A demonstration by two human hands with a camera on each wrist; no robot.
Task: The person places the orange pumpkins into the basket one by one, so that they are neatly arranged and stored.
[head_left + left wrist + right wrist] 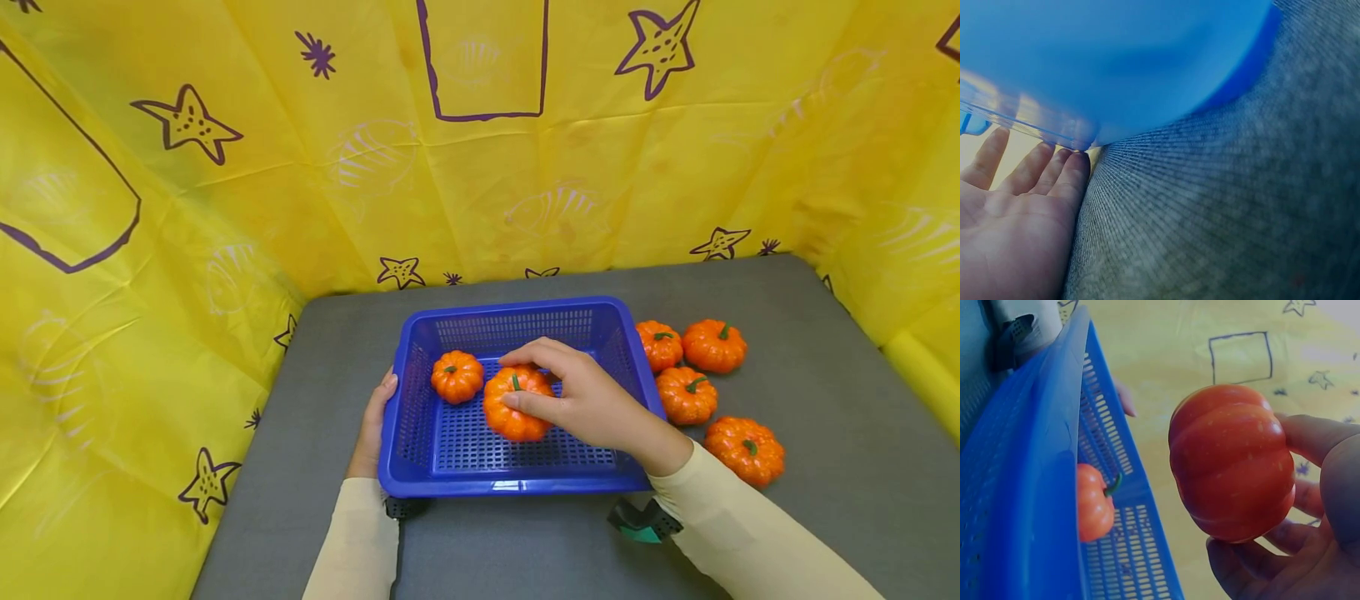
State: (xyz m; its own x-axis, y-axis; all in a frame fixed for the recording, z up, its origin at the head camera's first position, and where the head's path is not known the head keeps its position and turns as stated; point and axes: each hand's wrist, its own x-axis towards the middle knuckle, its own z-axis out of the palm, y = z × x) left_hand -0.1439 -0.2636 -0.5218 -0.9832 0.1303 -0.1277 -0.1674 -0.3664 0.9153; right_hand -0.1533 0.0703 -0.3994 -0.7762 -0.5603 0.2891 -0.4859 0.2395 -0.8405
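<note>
A blue plastic basket (pixel 517 487) with slotted walls stands on the grey table. My right hand (pixel 592 400) grips a small orange pumpkin (pixel 517 421) with a green stem, thumb on one side and fingers on the other. In the right wrist view this pumpkin (pixel 1232 462) is up above the rim of the basket (pixel 1041 475). A second, smaller pumpkin (pixel 457 377) lies inside at the left. Against the basket's left outer side rests my left hand (pixel 371 429); the left wrist view shows its fingers (pixel 1022 169) fairly straight, touching the wall.
Right of the basket, several more orange pumpkins (pixel 686 396) lie on the grey table (pixel 847 467), the closest ones right beside its wall. A yellow cloth (pixel 480 183) with starfish and fish drawings hangs behind and along both sides of the table.
</note>
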